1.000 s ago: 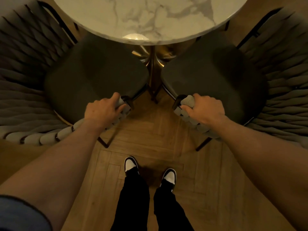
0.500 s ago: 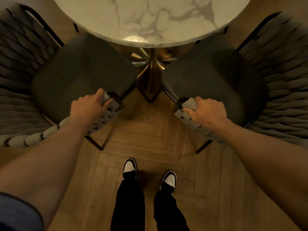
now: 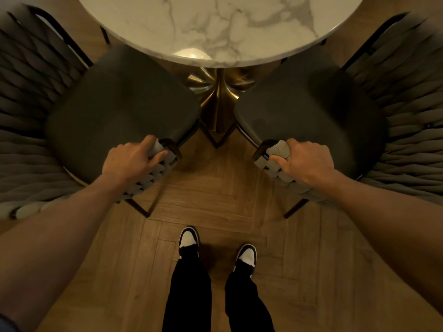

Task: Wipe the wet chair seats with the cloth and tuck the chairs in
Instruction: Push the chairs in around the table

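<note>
Gripping the woven armrest ends of 2 chairs, the left hand [image 3: 130, 161] clasps the left chair [image 3: 115, 121] at centre left and the right hand [image 3: 305, 161] clasps the right chair [image 3: 311, 111] at centre right. Both dark seats reach partly under the round marble tabletop [image 3: 220, 27] at the top, flanking its brass pedestal [image 3: 217, 101]. Black-and-white sneakers [image 3: 189, 240] stand on herringbone wood flooring [image 3: 215, 188] at lower centre. The cloth cannot be seen.
</note>
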{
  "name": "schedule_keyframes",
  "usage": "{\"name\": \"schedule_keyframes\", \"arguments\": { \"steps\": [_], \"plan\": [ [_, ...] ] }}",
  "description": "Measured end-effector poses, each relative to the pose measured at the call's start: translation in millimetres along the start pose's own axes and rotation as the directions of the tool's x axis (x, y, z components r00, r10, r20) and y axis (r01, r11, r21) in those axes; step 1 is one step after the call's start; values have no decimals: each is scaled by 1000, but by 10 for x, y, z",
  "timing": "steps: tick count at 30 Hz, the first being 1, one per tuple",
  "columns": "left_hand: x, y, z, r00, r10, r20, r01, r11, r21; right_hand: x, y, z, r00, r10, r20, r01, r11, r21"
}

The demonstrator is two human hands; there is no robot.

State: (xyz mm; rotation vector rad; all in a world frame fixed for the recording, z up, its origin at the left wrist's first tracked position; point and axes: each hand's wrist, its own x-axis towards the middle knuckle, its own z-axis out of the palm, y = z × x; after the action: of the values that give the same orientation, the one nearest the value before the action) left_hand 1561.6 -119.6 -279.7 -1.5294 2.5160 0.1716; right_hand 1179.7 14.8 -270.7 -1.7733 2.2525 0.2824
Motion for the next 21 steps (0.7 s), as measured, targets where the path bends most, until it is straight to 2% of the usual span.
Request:
{"name": "schedule_keyframes", "arguments": {
  "steps": [21],
  "plan": [
    [95, -7, -82, 1000, -29, -13, 29, 999, 24, -6, 12, 30, 1000, -18, -14, 18, 1000, 21]
  ]
}}
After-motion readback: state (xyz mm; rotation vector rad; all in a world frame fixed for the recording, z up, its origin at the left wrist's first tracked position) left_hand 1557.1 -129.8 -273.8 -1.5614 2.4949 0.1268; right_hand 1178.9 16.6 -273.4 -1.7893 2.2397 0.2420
